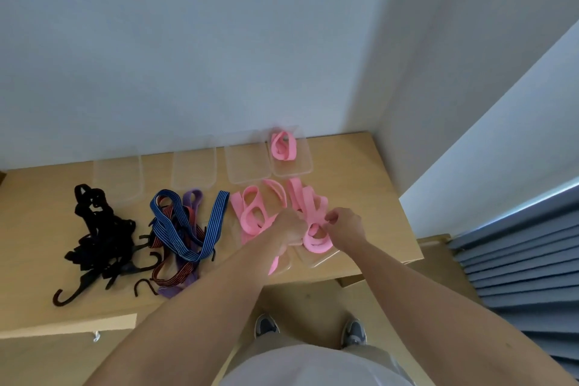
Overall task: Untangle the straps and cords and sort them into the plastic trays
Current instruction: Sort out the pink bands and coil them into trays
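Loose pink straps (250, 211) lie tangled on the wooden table (369, 172), partly over clear trays near the front edge. My left hand (289, 227) grips a pink strap, whose end hangs down below it. My right hand (344, 224) pinches another loop of the pink straps (315, 240). Against the wall, a clear tray (302, 166) holds one coiled pink strap (283, 146). Three more clear trays (247, 163) (194, 171) (119, 177) stand in a row to its left. A blue, orange and purple cord tangle (188, 229) and black hooked cords (100, 238) lie further left.
White walls close off the back and the right of the table. The table's front edge runs just under my hands, with the floor and my shoes (266, 324) below. Blue-grey slats (517, 260) fill the lower right.
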{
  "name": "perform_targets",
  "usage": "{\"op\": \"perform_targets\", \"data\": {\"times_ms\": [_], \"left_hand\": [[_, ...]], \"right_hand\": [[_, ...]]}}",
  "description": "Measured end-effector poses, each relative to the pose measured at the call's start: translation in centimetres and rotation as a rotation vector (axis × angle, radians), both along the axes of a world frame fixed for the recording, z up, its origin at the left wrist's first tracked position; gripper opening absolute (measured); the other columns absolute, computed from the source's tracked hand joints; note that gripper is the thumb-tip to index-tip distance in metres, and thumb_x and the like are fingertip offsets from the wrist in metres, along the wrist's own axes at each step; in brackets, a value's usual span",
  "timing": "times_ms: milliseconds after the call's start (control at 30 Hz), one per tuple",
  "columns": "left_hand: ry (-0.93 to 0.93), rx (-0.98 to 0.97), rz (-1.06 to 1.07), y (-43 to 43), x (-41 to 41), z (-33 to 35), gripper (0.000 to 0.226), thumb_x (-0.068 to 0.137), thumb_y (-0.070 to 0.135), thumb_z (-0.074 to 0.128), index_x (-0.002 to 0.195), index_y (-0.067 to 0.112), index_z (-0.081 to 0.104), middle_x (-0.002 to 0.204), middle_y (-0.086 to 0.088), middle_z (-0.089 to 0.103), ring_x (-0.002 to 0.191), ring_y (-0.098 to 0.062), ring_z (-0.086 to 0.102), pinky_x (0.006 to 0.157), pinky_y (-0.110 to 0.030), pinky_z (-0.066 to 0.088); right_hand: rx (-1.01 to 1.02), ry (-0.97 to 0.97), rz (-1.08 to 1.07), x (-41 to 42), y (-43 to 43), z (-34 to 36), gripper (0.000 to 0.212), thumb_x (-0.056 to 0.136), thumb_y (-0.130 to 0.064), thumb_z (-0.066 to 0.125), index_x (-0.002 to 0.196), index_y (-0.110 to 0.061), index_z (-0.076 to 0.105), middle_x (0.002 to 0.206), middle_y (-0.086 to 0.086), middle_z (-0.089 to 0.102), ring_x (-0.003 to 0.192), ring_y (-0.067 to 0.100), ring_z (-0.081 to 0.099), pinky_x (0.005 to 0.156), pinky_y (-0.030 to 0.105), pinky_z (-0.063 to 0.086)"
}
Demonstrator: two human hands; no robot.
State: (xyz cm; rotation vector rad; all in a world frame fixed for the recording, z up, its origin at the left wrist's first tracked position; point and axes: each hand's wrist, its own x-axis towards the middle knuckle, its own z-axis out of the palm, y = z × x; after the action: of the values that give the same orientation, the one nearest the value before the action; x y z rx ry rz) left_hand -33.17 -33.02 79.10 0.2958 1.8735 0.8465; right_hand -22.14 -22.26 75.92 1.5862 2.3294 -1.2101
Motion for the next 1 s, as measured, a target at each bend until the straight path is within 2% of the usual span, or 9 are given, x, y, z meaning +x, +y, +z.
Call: {"op": "perform_targets", "data": {"times_ms": [33,133,367,500,600,700,767,900,1000], "left_hand": [[-0.025,0.026,0.000,0.1,0.3,0.3,0.009,0.097,0.004,0.058,0.091,0.005,0.065,0.094,-0.014,0.069,0.099,-0.031,0.071,0.089,-0.046,0.061],[-0.071,0.027,0.030,0.4,0.4,0.1,0.018,0.096,0.007,0.064,0.112,-0.001,0.068,0.107,-0.015,0.073,0.099,-0.029,0.072,0.080,-0.040,0.064],[0.096,-0.019,0.038,1.5,0.9,0.0,0.022,0.094,0.015,0.065,0.108,-0.001,0.070,0.107,-0.018,0.074,0.096,-0.031,0.072,0.093,-0.053,0.058],[0.155,-0.030,0.012,2.0,0.3,1.9,0.010,0.098,0.008,0.058,0.091,0.004,0.063,0.082,-0.011,0.062,0.069,-0.019,0.058,0.063,-0.025,0.051],[0.155,0.069,0.136,2.6,-0.8,3.1,0.004,0.098,0.010,0.063,0.097,0.013,0.065,0.074,0.001,0.060,0.048,-0.006,0.052,0.044,-0.014,0.040],[0.126,0.250,0.178,3.2,-0.9,5.7,0.010,0.098,0.004,0.063,0.101,0.006,0.073,0.060,0.008,0.066,0.042,0.001,0.055,0.043,-0.011,0.040],[0.141,0.317,0.183,3.6,-1.0,7.3,0.013,0.096,0.004,0.065,0.096,0.011,0.076,0.065,0.004,0.069,0.050,0.000,0.057,0.046,-0.011,0.040],[0.156,0.362,0.194,4.4,-1.5,10.0,0.014,0.097,0.012,0.066,0.104,0.006,0.077,0.070,0.005,0.071,0.057,0.000,0.061,0.049,-0.011,0.043],[0.102,0.406,0.159,4.4,-2.1,11.9,0.015,0.099,0.015,0.065,0.104,0.006,0.076,0.058,0.014,0.064,0.052,0.002,0.055,0.054,-0.014,0.044]], "right_hand": [[-0.011,0.002,0.010,0.1,0.2,0.0,0.021,0.088,-0.014,0.067,0.109,-0.017,0.067,0.108,0.001,0.067,0.088,0.019,0.061,0.069,0.026,0.045],[-0.065,0.017,0.076,0.4,0.8,0.2,0.024,0.085,-0.018,0.072,0.109,-0.018,0.067,0.104,-0.002,0.066,0.090,0.017,0.062,0.067,0.025,0.045],[-0.299,0.132,0.117,0.2,2.1,-0.2,0.037,0.091,-0.003,0.057,0.126,-0.008,0.068,0.117,0.009,0.069,0.099,0.021,0.063,0.081,0.026,0.049],[-0.456,0.257,0.123,-0.3,3.6,1.5,0.029,0.096,0.000,0.053,0.121,-0.001,0.068,0.101,0.004,0.067,0.084,0.012,0.062,0.071,0.020,0.047],[-0.515,0.374,0.108,-0.7,4.6,3.1,0.028,0.097,-0.002,0.056,0.122,-0.006,0.067,0.106,0.008,0.071,0.083,0.013,0.065,0.065,0.018,0.050],[-0.527,0.492,0.141,-0.8,5.7,5.0,0.024,0.097,-0.004,0.058,0.117,-0.010,0.070,0.106,0.012,0.070,0.081,0.014,0.063,0.059,0.015,0.047],[-0.538,0.557,0.189,-0.8,6.4,6.4,0.025,0.098,-0.005,0.058,0.116,-0.015,0.073,0.105,0.012,0.071,0.082,0.014,0.063,0.063,0.016,0.047],[-0.532,0.642,0.242,-0.8,7.3,9.5,0.027,0.099,-0.005,0.057,0.117,-0.017,0.072,0.099,0.014,0.072,0.085,0.017,0.067,0.078,0.033,0.053],[-0.553,0.703,0.301,-0.4,7.7,12.0,0.029,0.098,-0.001,0.057,0.120,-0.013,0.071,0.098,0.013,0.072,0.081,0.011,0.067,0.071,0.023,0.053]]}}
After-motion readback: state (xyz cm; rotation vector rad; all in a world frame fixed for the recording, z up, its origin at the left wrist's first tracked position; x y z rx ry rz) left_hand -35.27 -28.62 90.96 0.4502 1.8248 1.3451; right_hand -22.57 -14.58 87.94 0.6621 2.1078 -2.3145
